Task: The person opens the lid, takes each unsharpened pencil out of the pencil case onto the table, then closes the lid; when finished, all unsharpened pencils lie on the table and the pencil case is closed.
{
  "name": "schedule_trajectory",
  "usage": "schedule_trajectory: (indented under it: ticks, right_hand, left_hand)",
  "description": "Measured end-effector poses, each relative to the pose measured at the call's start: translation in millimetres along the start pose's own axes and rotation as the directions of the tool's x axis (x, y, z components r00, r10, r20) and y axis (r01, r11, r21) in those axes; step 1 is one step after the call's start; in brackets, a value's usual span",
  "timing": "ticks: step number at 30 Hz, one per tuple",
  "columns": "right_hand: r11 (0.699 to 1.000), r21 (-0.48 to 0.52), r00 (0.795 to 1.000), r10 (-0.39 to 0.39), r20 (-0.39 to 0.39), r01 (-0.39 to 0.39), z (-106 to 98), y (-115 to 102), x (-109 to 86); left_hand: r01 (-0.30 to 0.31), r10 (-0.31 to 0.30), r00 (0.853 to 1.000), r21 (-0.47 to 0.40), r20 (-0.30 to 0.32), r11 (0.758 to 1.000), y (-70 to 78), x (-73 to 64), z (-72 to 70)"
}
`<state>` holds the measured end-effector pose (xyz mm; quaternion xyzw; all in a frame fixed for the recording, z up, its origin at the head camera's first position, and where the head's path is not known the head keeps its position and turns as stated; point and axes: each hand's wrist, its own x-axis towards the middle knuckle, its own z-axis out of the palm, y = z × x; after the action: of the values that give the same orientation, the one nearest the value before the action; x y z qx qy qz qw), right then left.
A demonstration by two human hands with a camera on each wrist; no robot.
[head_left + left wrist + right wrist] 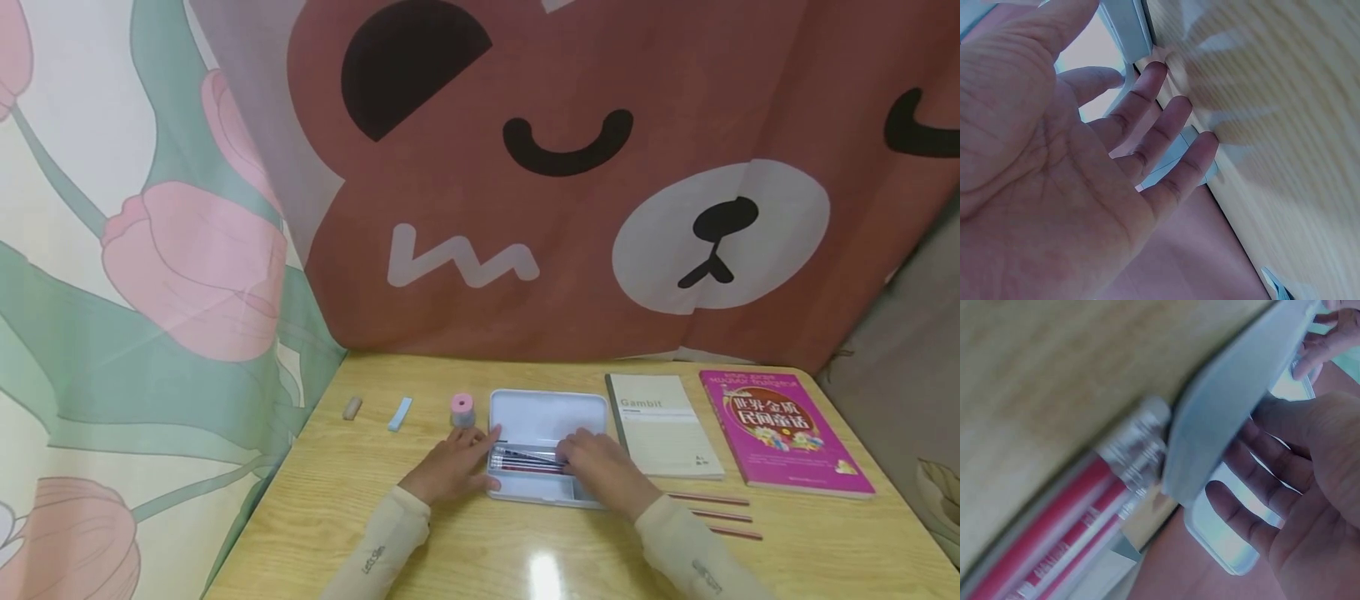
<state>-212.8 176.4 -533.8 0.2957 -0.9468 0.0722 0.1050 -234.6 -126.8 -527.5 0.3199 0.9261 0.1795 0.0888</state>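
Note:
A white pencil case (548,414) lies with its lid folded back on the table. Several pencils (525,465) lie side by side in its tray, and a dark one slants across them. My right hand (603,473) reaches into the right part of the tray and pinches the slanting pencil's right end; the case wall hides its fingertips in the right wrist view. My left hand (452,468) steadies the case at its left edge, thumb and forefinger against it. In the left wrist view its fingers (1169,134) are extended.
Three red pencils (723,517) lie right of the case. Behind them are a Gambit notebook (660,433) and a magenta book (780,462). To the left stand a pink-and-grey cylinder (462,414), a light blue strip (401,414) and a small brown block (352,408).

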Motion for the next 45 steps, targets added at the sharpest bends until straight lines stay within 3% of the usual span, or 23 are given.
schedule_trajectory:
  ticks: [8,14,21,28,32,39,45]
  right_hand:
    - [0.999,-0.009,0.997,-0.036,-0.067,0.035,5,4,-5.1]
    - [0.992,0.128,0.999,0.007,-0.053,0.000,-1,7,-9.4]
    - [0.935,0.316,0.985,0.171,-0.005,-0.161,-28,23,-19.6]
    - [0.889,0.421,0.978,0.207,-0.019,-0.180,-52,61,-53.6]
    - [0.882,0.395,0.962,0.274,0.017,-0.258,-64,78,-78.4]
    - [0.857,0.328,0.917,0.359,0.171,-0.397,-70,104,-109.8]
    - [0.871,0.275,0.909,0.355,0.219,-0.406,-66,114,-124.5]
  left_hand:
    - [-0.017,0.018,1.000,0.020,-0.010,1.000,0.6,-0.4,-0.2]
    - [-0.023,0.023,1.000,0.020,-0.014,1.000,0.5,-0.1,-0.3]
    - [-0.010,0.010,1.000,0.006,-0.007,1.000,-0.4,-0.7,-0.3]
    - [-0.005,0.005,1.000,-0.006,-0.003,1.000,-1.7,-0.4,0.3]
    - [-0.020,0.020,1.000,-0.010,-0.013,1.000,-2.3,0.3,0.4]
    - [-0.025,0.025,1.000,-0.009,-0.013,1.000,-1.7,1.1,0.3]
    - [-0.026,0.026,1.000,-0.017,-0.013,1.000,-0.5,-0.1,-0.3]
